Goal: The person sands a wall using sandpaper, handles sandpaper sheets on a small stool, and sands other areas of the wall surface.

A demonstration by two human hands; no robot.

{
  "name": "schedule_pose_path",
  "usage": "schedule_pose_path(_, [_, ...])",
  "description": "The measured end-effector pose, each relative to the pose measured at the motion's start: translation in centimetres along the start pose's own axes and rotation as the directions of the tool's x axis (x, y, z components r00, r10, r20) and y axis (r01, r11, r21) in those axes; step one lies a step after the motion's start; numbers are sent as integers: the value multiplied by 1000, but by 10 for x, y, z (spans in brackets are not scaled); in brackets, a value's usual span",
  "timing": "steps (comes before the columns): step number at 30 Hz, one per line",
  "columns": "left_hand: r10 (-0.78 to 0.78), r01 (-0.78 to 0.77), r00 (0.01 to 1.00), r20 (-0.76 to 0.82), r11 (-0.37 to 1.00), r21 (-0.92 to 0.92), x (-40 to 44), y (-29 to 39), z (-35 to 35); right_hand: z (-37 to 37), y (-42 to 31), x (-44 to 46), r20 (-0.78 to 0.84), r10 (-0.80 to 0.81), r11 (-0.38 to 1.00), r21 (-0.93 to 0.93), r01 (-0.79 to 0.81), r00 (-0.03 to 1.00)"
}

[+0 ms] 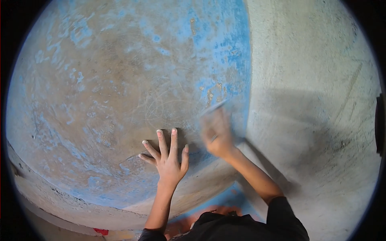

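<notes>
My left hand [168,160] rests against the worn wall [120,88], fingers spread wide and nothing in them. That surface is brown-grey with patches of flaking blue paint. Up and to the right, my right hand [217,134] is smeared by motion. Its fingers are closed on a thin pale sheet [216,106], which lies close to the wall near a strip of stronger blue. What kind of sheet it is cannot be made out. Faint looping scratches mark the surface between and above the two hands.
A pale, rough plaster wall [305,60] meets the blue edge at the right and carries my arm's shadow. Along the lower left runs a rough ledge [52,197]. A small red item [101,231] lies low down. Blue-edged flooring [231,197] shows below.
</notes>
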State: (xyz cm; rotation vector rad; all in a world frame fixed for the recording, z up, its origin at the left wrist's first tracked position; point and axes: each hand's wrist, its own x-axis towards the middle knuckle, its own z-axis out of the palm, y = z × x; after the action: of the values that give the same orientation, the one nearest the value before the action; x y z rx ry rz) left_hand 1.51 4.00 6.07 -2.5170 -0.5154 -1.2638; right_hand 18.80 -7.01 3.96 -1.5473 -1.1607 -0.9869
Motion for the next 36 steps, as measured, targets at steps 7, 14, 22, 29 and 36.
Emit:
schedule_pose_path(7, [-79, 80, 996, -42, 997, 20, 9, -14, -21, -20, -2, 89, -115, -64, 992, -113, 51, 991])
schedule_pose_path(14, [-250, 246, 962, -107, 968, -43, 17, -43, -49, -39, -16, 121, 253, -243, 941, -174, 291, 936])
schedule_pose_path(22, [-268, 270, 954, -138, 963, -5, -15, -90, -61, -17, -53, 113, 380, -407, 885, -62, 462, 831])
schedule_pose_path(29, [-251, 263, 959, -132, 962, 77, -40, -138, -86, 19, -109, 107, 289, -433, 881, -67, 469, 854])
schedule_pose_path(36, [-199, 214, 971, -136, 971, 106, -70, -215, -124, 32, -159, 176, -196, -104, 988, -130, 79, 975])
